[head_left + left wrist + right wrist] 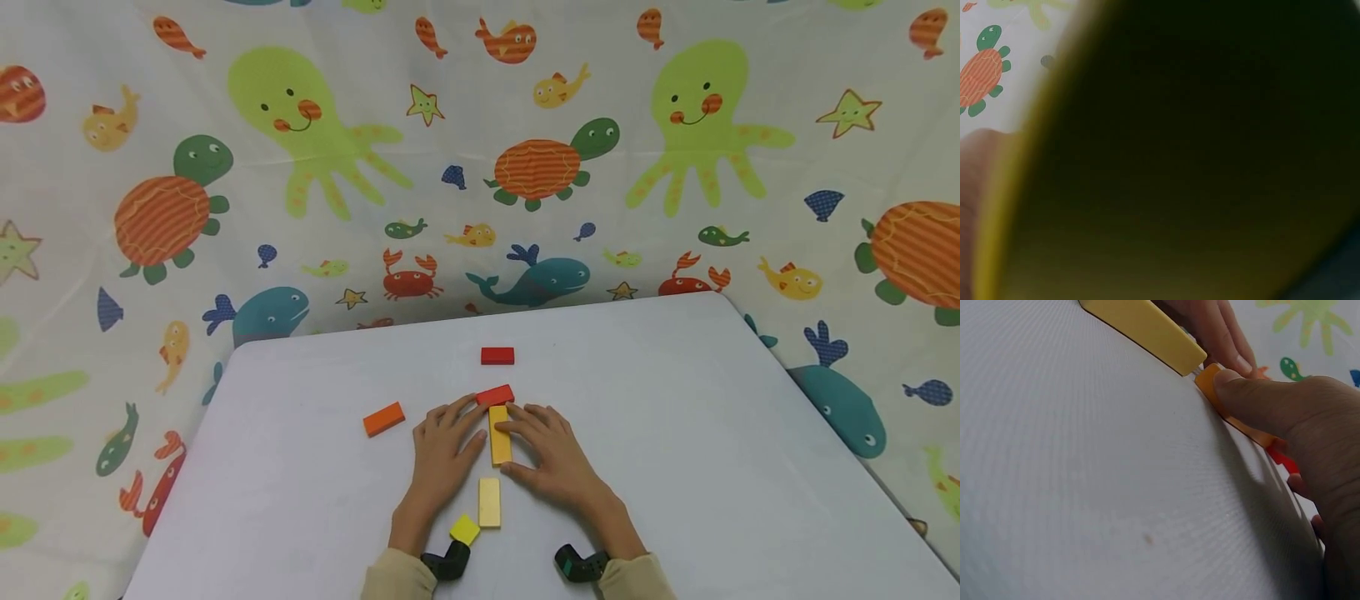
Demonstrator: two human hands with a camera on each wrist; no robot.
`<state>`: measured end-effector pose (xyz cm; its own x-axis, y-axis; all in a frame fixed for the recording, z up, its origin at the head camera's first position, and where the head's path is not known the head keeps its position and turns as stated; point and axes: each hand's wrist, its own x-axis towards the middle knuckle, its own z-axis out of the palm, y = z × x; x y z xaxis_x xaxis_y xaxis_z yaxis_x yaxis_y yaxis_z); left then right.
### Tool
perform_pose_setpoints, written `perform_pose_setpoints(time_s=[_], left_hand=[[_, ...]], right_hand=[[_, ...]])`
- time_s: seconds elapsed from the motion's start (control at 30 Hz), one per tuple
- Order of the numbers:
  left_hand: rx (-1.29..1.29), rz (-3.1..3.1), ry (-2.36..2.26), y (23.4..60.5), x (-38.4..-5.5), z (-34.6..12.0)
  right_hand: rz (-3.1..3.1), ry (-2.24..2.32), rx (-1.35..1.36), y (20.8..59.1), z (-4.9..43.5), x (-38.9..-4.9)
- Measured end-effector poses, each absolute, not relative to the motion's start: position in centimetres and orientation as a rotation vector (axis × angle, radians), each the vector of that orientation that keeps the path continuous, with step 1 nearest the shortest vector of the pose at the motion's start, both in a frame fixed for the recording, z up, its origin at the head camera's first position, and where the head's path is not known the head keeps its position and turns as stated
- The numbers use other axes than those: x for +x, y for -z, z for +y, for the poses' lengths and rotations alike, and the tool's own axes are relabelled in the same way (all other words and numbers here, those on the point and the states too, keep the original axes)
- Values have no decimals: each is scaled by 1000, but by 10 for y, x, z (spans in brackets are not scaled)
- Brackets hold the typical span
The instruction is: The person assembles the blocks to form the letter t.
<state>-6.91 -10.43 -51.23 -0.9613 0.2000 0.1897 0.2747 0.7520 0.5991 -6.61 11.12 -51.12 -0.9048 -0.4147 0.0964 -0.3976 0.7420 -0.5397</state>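
Observation:
Between the two hands an orange-yellow block [500,450] lies lengthwise on the white table, its far end against a red block [495,395]. My right hand [555,458] holds the orange-yellow block, thumb at its near end and a finger over its top; the right wrist view shows the thumb on this block [1210,387]. My left hand [442,454] lies along the other side, fingertips at the red block's left end, thumb beside the orange-yellow block. Nearer stands a pale yellow block [489,502]. A bright yellow block [465,529] sits by the left wrist and, blurred and dark, seems to fill the left wrist view.
An orange block [384,419] lies left of the left hand. Farther back is another red block [497,356]. The white table [712,458] extends around the hands, with a curtain [450,292] of printed sea animals behind it. Each wrist wears a black device.

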Motion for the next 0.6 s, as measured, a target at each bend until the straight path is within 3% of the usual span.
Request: perform_pose_setpoints(time_s=[0.6], left_hand=[[-415,-2826,1032,512,-79,-96]], right_hand=[[2886,915,-580,507,109,-64]])
